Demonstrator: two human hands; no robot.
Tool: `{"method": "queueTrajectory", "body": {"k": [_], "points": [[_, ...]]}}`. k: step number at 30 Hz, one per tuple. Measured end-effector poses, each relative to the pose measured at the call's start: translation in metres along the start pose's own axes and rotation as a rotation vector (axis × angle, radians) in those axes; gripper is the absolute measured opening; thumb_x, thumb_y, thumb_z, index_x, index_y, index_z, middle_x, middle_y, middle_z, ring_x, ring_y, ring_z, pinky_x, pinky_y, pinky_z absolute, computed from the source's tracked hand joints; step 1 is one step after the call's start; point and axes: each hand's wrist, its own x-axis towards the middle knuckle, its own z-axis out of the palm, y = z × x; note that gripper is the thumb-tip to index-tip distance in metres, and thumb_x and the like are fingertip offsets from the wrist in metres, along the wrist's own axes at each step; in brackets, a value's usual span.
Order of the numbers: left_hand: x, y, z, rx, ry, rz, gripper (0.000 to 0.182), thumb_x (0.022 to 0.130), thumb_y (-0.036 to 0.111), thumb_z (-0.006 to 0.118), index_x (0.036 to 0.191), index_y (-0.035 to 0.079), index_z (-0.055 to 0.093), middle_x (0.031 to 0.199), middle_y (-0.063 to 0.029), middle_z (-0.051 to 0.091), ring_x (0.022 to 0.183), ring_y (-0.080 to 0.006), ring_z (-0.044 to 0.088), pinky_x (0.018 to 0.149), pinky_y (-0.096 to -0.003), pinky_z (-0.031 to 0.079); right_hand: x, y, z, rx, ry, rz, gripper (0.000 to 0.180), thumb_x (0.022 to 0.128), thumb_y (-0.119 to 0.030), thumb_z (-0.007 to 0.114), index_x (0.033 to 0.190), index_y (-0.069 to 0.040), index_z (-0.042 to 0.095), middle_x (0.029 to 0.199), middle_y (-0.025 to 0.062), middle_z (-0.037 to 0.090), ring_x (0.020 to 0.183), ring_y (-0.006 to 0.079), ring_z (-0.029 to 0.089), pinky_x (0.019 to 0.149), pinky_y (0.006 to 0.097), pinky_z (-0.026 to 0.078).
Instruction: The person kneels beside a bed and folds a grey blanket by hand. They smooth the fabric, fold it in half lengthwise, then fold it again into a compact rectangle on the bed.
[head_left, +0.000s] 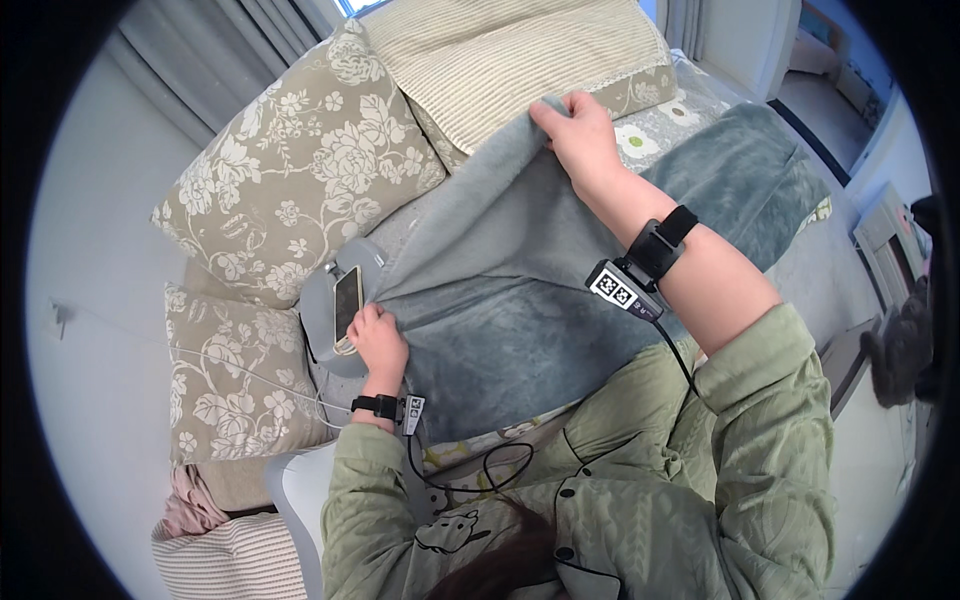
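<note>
A grey-blue plush blanket (517, 352) is spread before me on the sofa. My right hand (585, 135) pinches its far edge between thumb and fingers and lifts it, so the paler underside (480, 217) shows. On the left, my left hand (379, 337) has its fingers curled on the blanket's left edge. Right beside those fingers lies a smartphone (348, 304) in a light case, on top of a rounded grey object (319, 307). The left fingertips overlap the phone's lower end; whether they touch it I cannot tell.
Floral cushions (300, 165) (240, 375) lean along the left. A ribbed cream cover (517, 60) lies at the back. More plush fabric (742, 172) rests to the right. A white cable (255, 371) runs from the wall. A dark grey furry shape (900, 345), possibly a cat, is far right.
</note>
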Motion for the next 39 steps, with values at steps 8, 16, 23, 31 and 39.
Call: {"method": "queueTrajectory", "body": {"k": [8, 16, 23, 31, 39], "points": [[0.007, -0.016, -0.009, -0.096, -0.066, -0.003, 0.036, 0.059, 0.015, 0.080, 0.089, 0.009, 0.062, 0.108, -0.0059, 0.052, 0.106, -0.0275, 0.049, 0.092, -0.0424, 0.037, -0.067, -0.024, 0.026, 0.180, -0.194, -0.005, 0.020, 0.083, -0.019, 0.070, 0.084, -0.004, 0.056, 0.074, -0.0021, 0.056, 0.067, 0.0046, 0.049, 0.060, 0.0209, 0.040], [-0.010, -0.026, -0.031, -0.177, 0.043, 0.061, 0.021, 0.067, 0.018, 0.076, 0.076, 0.009, 0.061, 0.093, -0.0055, 0.055, 0.097, -0.0263, 0.053, 0.085, -0.0408, 0.041, -0.098, 0.017, 0.019, 0.316, -0.167, 0.226, 0.019, 0.081, -0.017, 0.071, 0.081, -0.005, 0.056, 0.071, -0.0016, 0.056, 0.063, 0.0059, 0.049, 0.058, 0.0223, 0.040], [-0.036, 0.004, -0.004, -0.272, -0.494, -0.394, 0.037, 0.075, 0.036, 0.072, 0.090, 0.004, 0.062, 0.098, -0.0214, 0.065, 0.092, -0.0406, 0.062, 0.078, -0.0442, 0.050, -0.093, 0.046, 0.002, 0.382, -0.046, 0.303, 0.017, 0.080, -0.012, 0.070, 0.080, -0.004, 0.055, 0.068, -0.0016, 0.053, 0.058, 0.0054, 0.045, 0.050, 0.0231, 0.036], [-0.043, 0.006, 0.037, -0.267, -0.192, -0.393, 0.033, 0.083, 0.028, 0.062, 0.103, 0.004, 0.053, 0.089, -0.0225, 0.066, 0.083, -0.0428, 0.063, 0.074, -0.0496, 0.050, -0.091, 0.055, -0.021, 0.397, -0.002, 0.319, 0.018, 0.081, -0.012, 0.070, 0.078, -0.004, 0.054, 0.068, -0.0014, 0.052, 0.058, 0.0066, 0.046, 0.051, 0.0238, 0.037], [-0.047, -0.033, 0.048, -0.244, -0.154, -0.494, 0.032, 0.088, 0.029, 0.059, 0.102, 0.001, 0.049, 0.089, -0.0258, 0.064, 0.083, -0.0436, 0.062, 0.072, -0.0512, 0.049, -0.091, 0.046, -0.036, 0.501, -0.015, 0.338, 0.017, 0.082, -0.012, 0.068, 0.081, -0.005, 0.053, 0.072, 0.0010, 0.054, 0.062, 0.0084, 0.050, 0.053, 0.0245, 0.040]]}}
